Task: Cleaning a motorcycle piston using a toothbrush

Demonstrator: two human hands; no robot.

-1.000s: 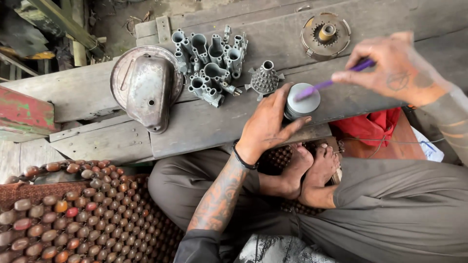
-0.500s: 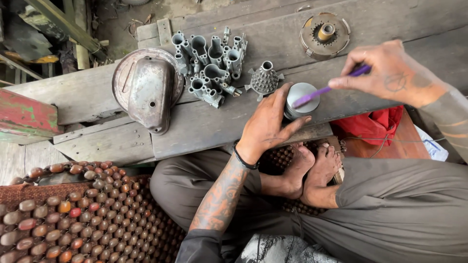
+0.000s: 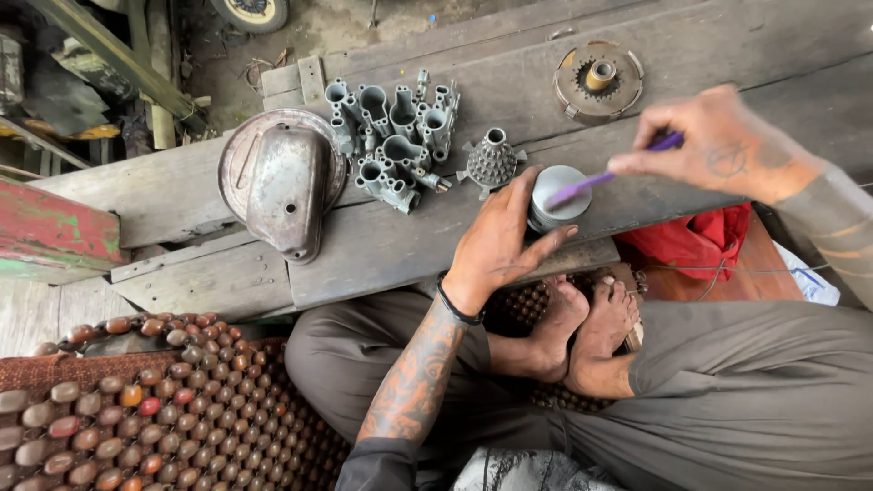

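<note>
Brush [image 3: 618, 171] handle slants from the right hand [image 3: 718, 145], pinched in its fingers, down-left onto the grey cylinder [image 3: 558, 195]; left hand [image 3: 500, 241] fingers wrap the cylinder's near side on the wooden surface [image 3: 364, 245].

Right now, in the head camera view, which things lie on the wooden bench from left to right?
Domed metal cover → cluster of grey tubular metal parts → small studded cone part → grey cylinder steadied by the left hand → round gear part → right hand holding a purple brush.
</note>
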